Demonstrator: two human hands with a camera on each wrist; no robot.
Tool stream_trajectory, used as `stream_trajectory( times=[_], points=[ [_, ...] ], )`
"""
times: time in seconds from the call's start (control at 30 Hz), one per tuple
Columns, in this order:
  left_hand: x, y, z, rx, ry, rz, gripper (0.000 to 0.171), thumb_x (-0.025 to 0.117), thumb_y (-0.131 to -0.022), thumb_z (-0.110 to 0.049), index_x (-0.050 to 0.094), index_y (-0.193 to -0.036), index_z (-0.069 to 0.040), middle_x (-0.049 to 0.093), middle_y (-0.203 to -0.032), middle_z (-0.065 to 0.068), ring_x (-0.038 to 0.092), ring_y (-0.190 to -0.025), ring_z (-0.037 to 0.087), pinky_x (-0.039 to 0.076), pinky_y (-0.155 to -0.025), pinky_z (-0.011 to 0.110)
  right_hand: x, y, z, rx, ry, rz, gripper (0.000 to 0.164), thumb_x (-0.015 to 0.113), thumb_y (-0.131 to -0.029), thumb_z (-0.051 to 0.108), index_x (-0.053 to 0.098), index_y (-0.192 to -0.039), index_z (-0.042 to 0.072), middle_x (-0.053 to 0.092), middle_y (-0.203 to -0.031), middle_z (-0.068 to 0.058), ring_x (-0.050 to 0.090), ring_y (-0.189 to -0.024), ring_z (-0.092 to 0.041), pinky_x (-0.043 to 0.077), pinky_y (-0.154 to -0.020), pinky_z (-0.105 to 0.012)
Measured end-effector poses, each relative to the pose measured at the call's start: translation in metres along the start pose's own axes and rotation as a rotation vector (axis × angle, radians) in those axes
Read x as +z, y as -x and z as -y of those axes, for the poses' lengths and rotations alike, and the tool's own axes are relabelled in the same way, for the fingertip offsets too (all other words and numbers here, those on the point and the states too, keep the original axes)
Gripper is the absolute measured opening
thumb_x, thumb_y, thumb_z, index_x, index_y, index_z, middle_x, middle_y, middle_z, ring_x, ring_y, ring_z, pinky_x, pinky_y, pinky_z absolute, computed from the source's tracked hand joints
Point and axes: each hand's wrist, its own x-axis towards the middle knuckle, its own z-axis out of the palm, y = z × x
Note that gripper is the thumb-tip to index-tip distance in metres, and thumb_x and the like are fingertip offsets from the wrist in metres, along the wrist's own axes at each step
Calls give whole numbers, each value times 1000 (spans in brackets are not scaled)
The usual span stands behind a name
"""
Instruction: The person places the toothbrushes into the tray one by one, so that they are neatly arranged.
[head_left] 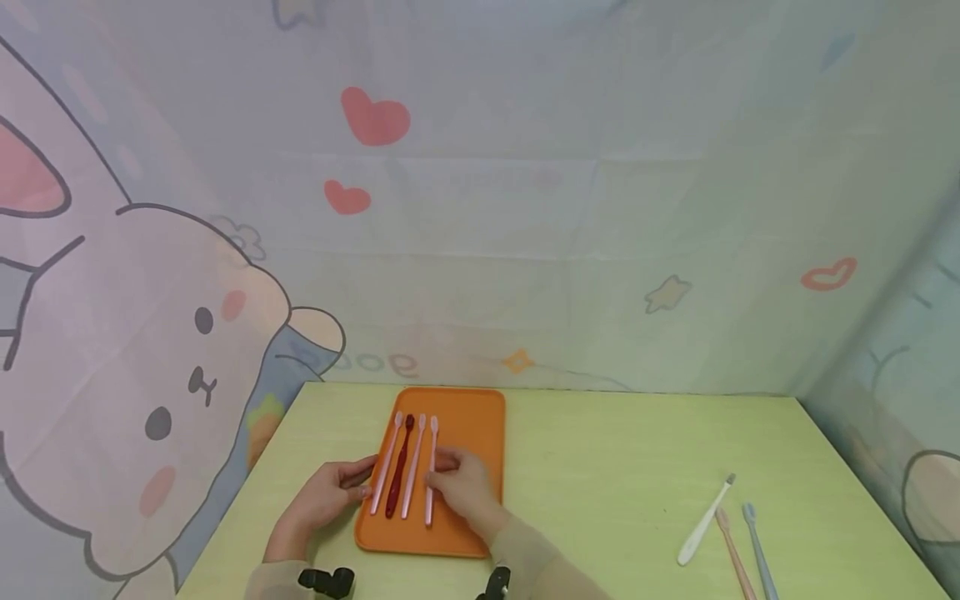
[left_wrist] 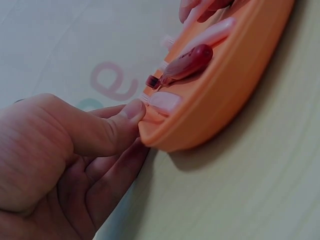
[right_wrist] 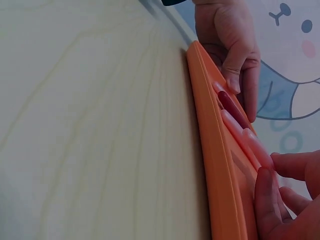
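An orange tray (head_left: 468, 425) lies on the table with a row of toothbrushes on its left half. My left hand (head_left: 326, 500) grips the tray's left rim, thumb on top, as the left wrist view shows. Farthest right in the row is a pink toothbrush (head_left: 433, 442), pinched between thumb and fingers of my right hand (head_left: 467, 492). To its left lie another pink toothbrush (head_left: 413, 471), a dark red toothbrush (head_left: 397, 475) and a third pink toothbrush (head_left: 386, 467). All of them lie roughly side by side, bristle heads toward the far end.
Off to the right on the pale yellow-green table (head_left: 585, 475) lie a white toothbrush (head_left: 701, 531), a peach toothbrush (head_left: 735, 552) and a blue toothbrush (head_left: 761, 550). Behind the table hangs a cartoon-printed cloth (head_left: 480, 250).
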Motion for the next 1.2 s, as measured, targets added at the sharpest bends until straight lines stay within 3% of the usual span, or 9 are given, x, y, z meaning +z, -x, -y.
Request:
stream_trajectory(
  times=[0.4,0.63,1.0,1.2],
  points=[
    [1,-2,-3,-18,4,-16,54,70,-99,4,55,-151,9,56,-151,26,57,-139,41,50,-111,45,10,-7,10,34,126,-47,45,83,-88,1,71,-131,-5,70,-97,-4,65,-84,-13,61,-75,-31],
    [-1,-3,-2,-28,1,-14,54,71,-98,5,56,-150,7,58,-150,24,58,-138,39,47,-113,50,11,-10,13,40,186,-49,45,85,-87,1,72,-130,-5,72,-98,-4,67,-87,-14,61,-77,-32],
    [-2,-3,-1,9,12,20,56,71,-99,4,53,-152,9,55,-151,27,56,-139,42,49,-112,47,16,-13,3,-29,289,-83,41,87,-87,3,73,-124,-4,69,-96,-2,62,-86,-14,60,-77,-34],
    [-2,-1,1,-3,10,14,55,70,-99,4,54,-152,9,55,-152,26,55,-140,41,49,-112,45,16,-13,2,-18,262,-55,40,86,-87,0,72,-125,-6,68,-96,-3,62,-82,-12,60,-69,-29]
  ],
)
